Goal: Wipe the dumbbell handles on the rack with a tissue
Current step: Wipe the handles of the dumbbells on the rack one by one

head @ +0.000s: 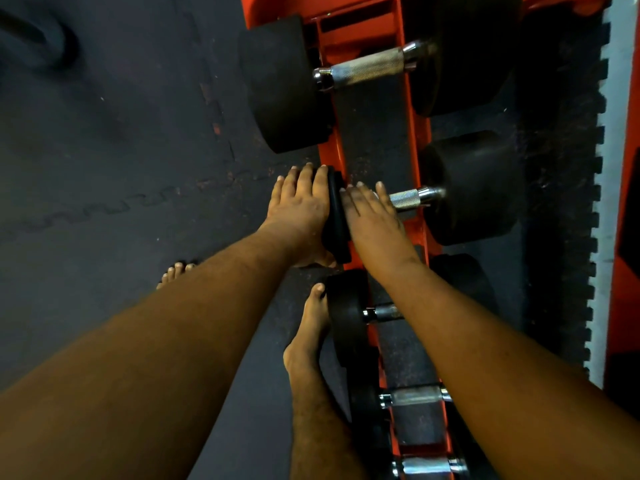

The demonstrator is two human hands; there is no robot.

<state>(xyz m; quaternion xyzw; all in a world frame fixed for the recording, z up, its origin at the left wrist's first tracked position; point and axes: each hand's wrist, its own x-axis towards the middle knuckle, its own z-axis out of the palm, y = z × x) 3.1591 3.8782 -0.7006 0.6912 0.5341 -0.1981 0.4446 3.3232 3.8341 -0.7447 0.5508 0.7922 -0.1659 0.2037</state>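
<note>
Orange rack (414, 233) carries the dumbbell (471, 188); the left hand (299, 206) lies flat against its near weight, likely steadying it. Beside that, the right hand (372, 213) covers the handle (405, 199), fingers straight; no tissue shows.

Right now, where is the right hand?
In the head view, the right hand lies centre frame on the handle of the second dumbbell, beside the left hand on that dumbbell's near weight.
</note>
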